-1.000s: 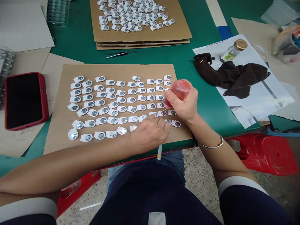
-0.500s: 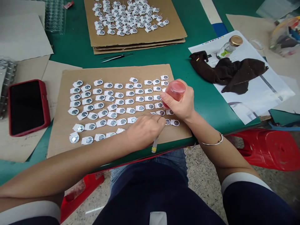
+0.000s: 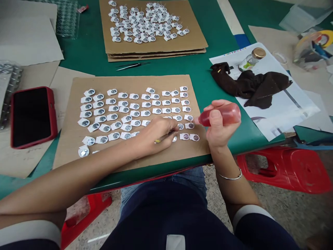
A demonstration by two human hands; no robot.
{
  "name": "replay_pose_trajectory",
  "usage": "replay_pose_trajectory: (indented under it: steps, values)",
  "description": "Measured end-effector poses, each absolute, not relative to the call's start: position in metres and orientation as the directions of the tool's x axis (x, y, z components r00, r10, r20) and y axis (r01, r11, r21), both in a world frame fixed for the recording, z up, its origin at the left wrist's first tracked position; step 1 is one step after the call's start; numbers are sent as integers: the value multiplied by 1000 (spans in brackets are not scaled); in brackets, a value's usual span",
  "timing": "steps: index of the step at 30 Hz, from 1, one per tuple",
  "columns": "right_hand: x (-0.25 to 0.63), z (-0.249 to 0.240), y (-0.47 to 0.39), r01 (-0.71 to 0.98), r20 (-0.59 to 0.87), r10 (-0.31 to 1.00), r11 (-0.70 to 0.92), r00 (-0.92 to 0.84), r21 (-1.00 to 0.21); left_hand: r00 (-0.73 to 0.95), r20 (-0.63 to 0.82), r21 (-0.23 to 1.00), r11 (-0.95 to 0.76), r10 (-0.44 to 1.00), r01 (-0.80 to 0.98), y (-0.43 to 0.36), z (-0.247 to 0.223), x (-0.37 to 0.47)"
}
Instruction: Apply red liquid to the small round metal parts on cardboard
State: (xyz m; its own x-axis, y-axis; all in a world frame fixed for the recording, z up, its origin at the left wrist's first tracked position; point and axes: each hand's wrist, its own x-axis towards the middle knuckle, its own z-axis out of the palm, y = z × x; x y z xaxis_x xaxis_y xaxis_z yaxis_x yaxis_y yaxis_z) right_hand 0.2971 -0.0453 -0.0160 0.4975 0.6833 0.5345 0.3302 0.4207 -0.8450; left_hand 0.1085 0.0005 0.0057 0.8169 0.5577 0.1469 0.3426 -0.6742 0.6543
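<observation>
My right hand (image 3: 221,126) is wrapped round a squeeze bottle (image 3: 226,115) of red liquid, tilted with its narrow end to the left, just off the right edge of a cardboard sheet (image 3: 145,154). Over the lower middle of that sheet, my left hand (image 3: 158,135) pinches a thin stick (image 3: 164,137) with a yellowish end. Rows of small white tabbed pieces with round silvery centres (image 3: 104,128) lie on the cardboard. A few at the lower right have darker, reddish centres (image 3: 194,138). My left hand and forearm hide some pieces.
Stacked cardboard (image 3: 156,52) holding many similar pieces lies behind, with tweezers (image 3: 132,66) in front of it. A red-cased phone (image 3: 33,118) is at left. On white paper (image 3: 299,107) at right are a brown cloth (image 3: 260,86) and a glass jar (image 3: 252,59). A red stool (image 3: 307,170) stands below.
My right hand has moved right and tipped the bottle sideways, away from the pieces. My left hand has shifted slightly left and up, and the stick now points more to the left.
</observation>
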Motion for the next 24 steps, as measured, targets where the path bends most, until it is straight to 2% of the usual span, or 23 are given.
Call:
replay_pose_trajectory:
  steps: [3, 8, 14, 24]
  values:
    - [293, -20, -48, 460, 571, 681, 367, 458, -808, 786, 102, 718, -592, 610, 367, 4, 5, 111]
    - [290, -20, -50, 483, 508, 762, 296, 401, -824, 758, 31, 764, -505, 651, 402, 6, 4, 113]
    - [291, -22, -50, 531, 462, 817, 236, 345, -814, 767, 53, 762, -522, 639, 383, 5, 7, 113]
    - [291, -22, -49, 563, 496, 805, 255, 327, -786, 775, 68, 772, -525, 628, 358, 5, 6, 111]
